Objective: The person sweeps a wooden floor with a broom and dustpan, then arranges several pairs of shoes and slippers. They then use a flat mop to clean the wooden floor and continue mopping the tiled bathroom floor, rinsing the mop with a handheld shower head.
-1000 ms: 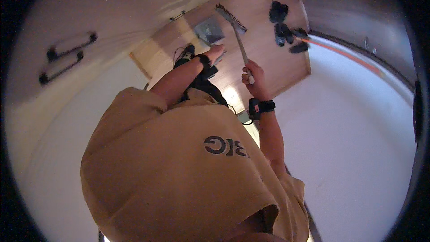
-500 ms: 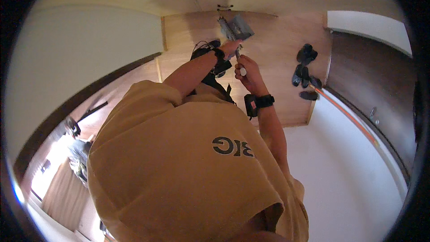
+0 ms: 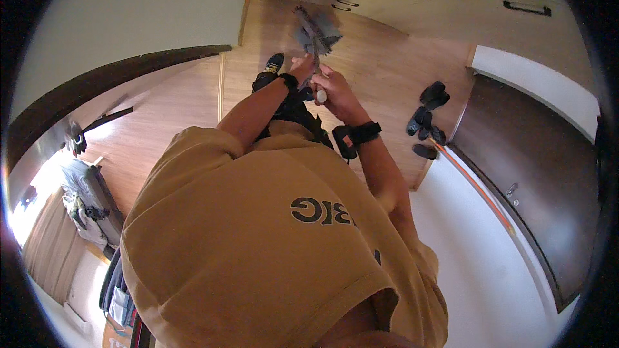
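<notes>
Ideally, the right hand, clamped on the brush, strokes lightly across the twelve-o'clock dustpan (left hand: grip unclear).

The right hand was curled round the broom handle, near its end. The left hand was just left of the broom handle, its grip unclear. Both forearms slanted inward.
</notes>
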Demonstrator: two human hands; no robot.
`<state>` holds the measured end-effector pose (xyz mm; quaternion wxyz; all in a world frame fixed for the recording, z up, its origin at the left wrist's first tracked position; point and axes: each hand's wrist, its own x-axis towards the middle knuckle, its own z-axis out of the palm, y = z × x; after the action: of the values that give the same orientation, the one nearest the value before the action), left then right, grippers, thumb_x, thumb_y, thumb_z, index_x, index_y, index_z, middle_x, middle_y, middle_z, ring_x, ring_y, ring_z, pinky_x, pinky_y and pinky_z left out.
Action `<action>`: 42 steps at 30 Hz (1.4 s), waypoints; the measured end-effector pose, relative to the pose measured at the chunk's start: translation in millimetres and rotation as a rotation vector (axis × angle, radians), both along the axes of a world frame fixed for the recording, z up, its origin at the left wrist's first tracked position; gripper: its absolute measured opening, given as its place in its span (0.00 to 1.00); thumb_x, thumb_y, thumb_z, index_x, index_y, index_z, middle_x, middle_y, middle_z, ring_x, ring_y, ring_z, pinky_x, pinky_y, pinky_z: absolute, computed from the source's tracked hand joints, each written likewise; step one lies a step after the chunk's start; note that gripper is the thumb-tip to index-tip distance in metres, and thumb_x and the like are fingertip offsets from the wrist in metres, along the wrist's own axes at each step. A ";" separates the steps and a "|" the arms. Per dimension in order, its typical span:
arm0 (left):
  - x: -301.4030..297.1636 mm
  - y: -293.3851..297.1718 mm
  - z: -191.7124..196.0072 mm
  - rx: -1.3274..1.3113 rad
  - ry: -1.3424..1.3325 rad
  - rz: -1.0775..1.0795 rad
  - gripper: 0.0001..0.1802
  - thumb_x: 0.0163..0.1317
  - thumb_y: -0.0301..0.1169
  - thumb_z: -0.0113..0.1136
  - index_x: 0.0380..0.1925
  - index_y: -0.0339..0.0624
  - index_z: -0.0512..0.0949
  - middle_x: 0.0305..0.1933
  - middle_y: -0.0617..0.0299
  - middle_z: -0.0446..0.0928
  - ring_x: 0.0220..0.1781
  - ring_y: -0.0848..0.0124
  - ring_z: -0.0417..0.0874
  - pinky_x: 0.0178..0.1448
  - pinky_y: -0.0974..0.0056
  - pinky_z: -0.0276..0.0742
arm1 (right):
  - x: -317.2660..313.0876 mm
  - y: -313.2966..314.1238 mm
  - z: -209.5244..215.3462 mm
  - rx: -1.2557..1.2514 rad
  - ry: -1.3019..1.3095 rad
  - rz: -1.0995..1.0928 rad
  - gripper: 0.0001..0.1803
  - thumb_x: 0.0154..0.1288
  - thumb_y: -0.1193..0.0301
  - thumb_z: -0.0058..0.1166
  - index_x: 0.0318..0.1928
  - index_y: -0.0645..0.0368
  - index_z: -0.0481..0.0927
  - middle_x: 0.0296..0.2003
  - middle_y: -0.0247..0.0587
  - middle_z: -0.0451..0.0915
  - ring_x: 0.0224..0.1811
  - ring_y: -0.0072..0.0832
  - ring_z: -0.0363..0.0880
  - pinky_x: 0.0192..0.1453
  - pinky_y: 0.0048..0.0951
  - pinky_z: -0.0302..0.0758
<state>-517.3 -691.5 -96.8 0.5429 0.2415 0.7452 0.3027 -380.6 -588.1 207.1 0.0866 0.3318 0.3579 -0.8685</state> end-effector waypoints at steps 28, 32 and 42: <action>-203.6 -91.4 39.1 0.089 -0.672 0.346 0.13 0.66 0.43 0.60 0.42 0.47 0.76 0.35 0.59 0.76 0.35 0.67 0.79 0.40 0.63 0.74 | -164.5 -94.5 -15.9 0.054 -0.227 -0.149 0.16 0.76 0.59 0.52 0.52 0.57 0.78 0.34 0.35 0.79 0.25 0.22 0.73 0.29 0.24 0.73; -243.6 -97.7 58.7 0.065 -0.474 0.414 0.19 0.68 0.52 0.57 0.32 0.48 0.78 0.23 0.63 0.76 0.22 0.70 0.74 0.26 0.64 0.70 | -105.2 -74.6 -49.7 0.219 -0.253 -0.147 0.21 0.76 0.56 0.53 0.61 0.54 0.78 0.35 0.36 0.79 0.25 0.20 0.73 0.30 0.23 0.74; -411.1 -58.3 64.1 -0.188 0.365 -0.601 0.15 0.72 0.38 0.51 0.35 0.38 0.79 0.28 0.55 0.81 0.28 0.64 0.84 0.31 0.57 0.79 | 202.4 -150.9 -182.9 0.002 -1.028 -0.597 0.17 0.75 0.60 0.52 0.56 0.55 0.77 0.27 0.38 0.79 0.21 0.24 0.73 0.20 0.27 0.67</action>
<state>-928.4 -749.8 -32.7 0.4856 0.4487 0.7501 0.0117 -178.2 -739.0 24.2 0.0003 0.7962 0.1622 -0.5829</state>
